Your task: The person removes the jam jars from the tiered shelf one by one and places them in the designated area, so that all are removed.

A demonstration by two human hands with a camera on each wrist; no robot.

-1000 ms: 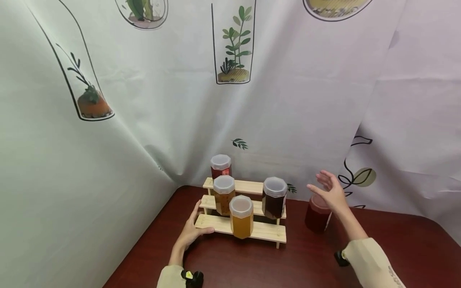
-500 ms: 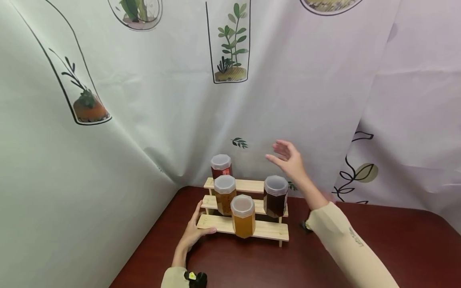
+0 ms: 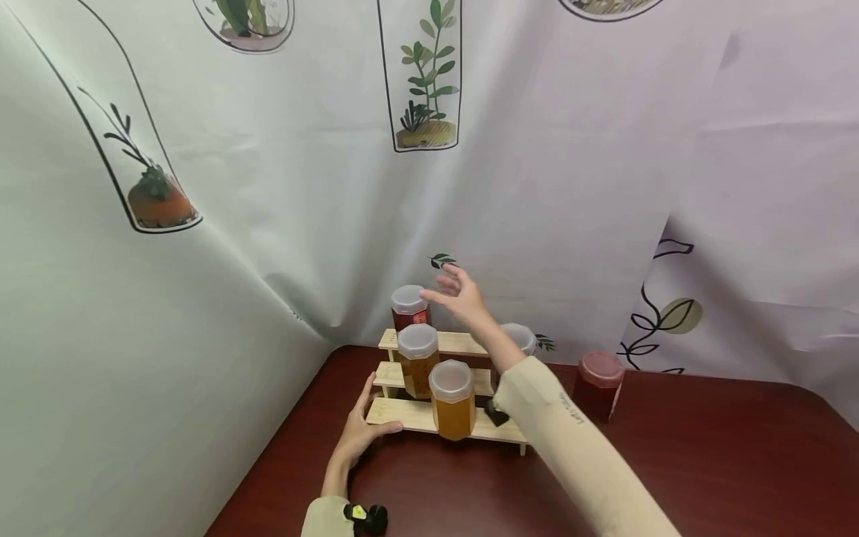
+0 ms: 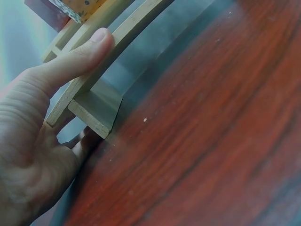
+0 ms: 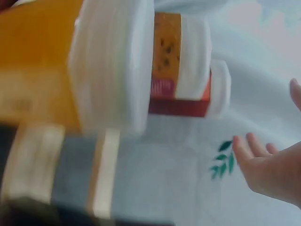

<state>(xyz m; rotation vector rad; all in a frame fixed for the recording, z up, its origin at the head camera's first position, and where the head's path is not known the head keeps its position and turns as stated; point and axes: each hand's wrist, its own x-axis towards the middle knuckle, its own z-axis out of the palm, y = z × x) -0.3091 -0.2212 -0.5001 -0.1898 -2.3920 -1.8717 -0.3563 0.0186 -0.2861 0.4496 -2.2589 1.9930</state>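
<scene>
My left hand (image 3: 356, 436) holds the left end of a three-step wooden display rack (image 3: 409, 414); in the left wrist view its thumb (image 4: 80, 59) lies on the front board, other fingers beneath. My right hand (image 3: 463, 298), fingers spread and holding nothing, hovers above the rack's top step, right of a dark red jar (image 3: 407, 317). An amber jar with dark specks (image 3: 417, 365) stands on the middle step. On the bottom step is a golden jar (image 3: 452, 406). My right forearm partly hides a dark jar (image 3: 520, 337) at the right.
Another red jar (image 3: 597, 388) with a reddish lid stands on the dark red-brown table (image 3: 705, 455), right of the rack. A pale printed cloth (image 3: 570, 186) hangs close behind the rack and along the left side.
My right hand has swept left from above the red jar on the table to the rack's top step. The left hand stays on the rack, and the jars keep their places.
</scene>
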